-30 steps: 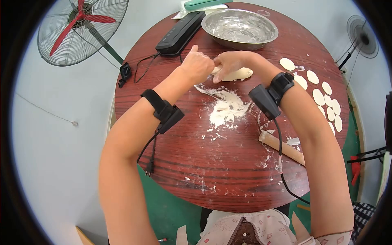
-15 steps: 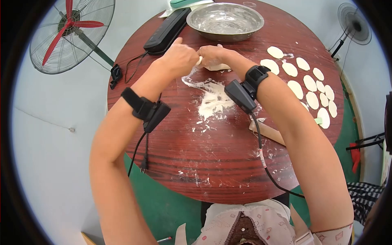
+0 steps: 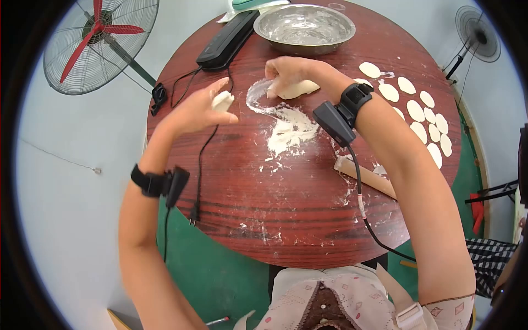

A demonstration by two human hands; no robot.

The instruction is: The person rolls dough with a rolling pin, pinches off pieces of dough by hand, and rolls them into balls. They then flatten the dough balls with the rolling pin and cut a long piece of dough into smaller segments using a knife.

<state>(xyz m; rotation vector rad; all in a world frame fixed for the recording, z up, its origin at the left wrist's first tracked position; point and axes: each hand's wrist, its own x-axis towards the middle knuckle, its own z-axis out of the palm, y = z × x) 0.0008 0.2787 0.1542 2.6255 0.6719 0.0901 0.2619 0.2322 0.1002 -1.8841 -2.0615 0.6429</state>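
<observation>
My left hand [image 3: 204, 109] is raised over the left part of the table, holding a small white dough piece [image 3: 223, 101] between thumb and fingers. My right hand [image 3: 285, 75] is at the left end of a larger dough piece [image 3: 298, 89] lying near the metal bowl; its fingers are curved down, and whether they grip the dough is unclear. Scattered white flour [image 3: 291, 132] lies on the table just below that dough. Both wrists wear black straps with box-shaped devices.
Flat dough rounds [image 3: 416, 111] spread over the right side of the table [image 3: 275, 212]. A rolling pin [image 3: 366, 177] lies near my right forearm. Toward the back are a steel bowl [image 3: 304, 27] and a long black device [image 3: 228, 41] with cables. Fans stand on both sides.
My hands have separated. The left moved left and down toward me with a small dough piece, while the right stayed near the larger dough, which now shows more.
</observation>
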